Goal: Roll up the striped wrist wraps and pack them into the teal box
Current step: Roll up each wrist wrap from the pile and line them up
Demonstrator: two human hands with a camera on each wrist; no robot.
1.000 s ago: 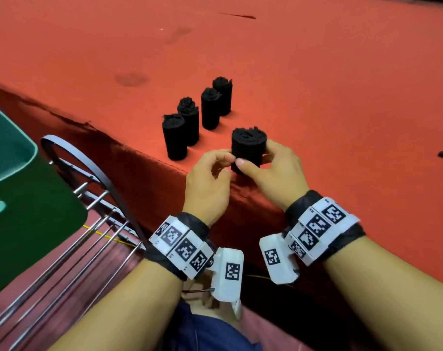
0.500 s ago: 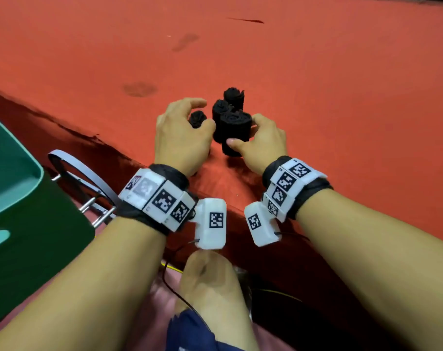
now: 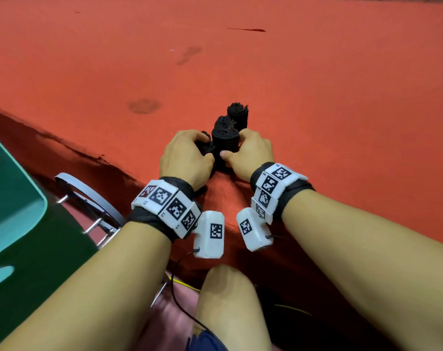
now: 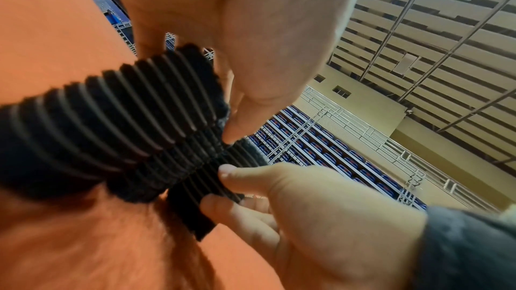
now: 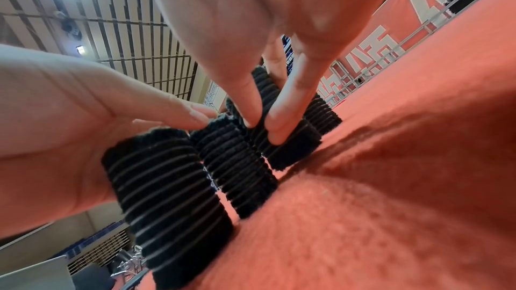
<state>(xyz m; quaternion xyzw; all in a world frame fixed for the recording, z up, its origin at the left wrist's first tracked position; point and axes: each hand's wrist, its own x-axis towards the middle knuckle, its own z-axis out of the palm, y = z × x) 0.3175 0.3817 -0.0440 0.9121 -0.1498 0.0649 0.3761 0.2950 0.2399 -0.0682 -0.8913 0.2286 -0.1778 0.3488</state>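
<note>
Several black rolled wrist wraps with thin pale stripes stand bunched near the front edge of the red table. My left hand curls over the leftmost roll and hides most of it. My right hand grips the front roll between thumb and fingers. Two more rolls stand just behind. In the right wrist view my left palm cups the nearest roll while my right fingers press on another roll. The teal box sits low at the left.
A grey hoop on metal rods lies between the teal box and the table edge. My knee is below the hands, with thin cables beside it. Dark stains mark the red cloth beyond the rolls.
Both hands carried the newly rolled wrap from the table edge to the standing rolls. The left hand then came down over the left rolls, and both hands closed in on the bunch.
</note>
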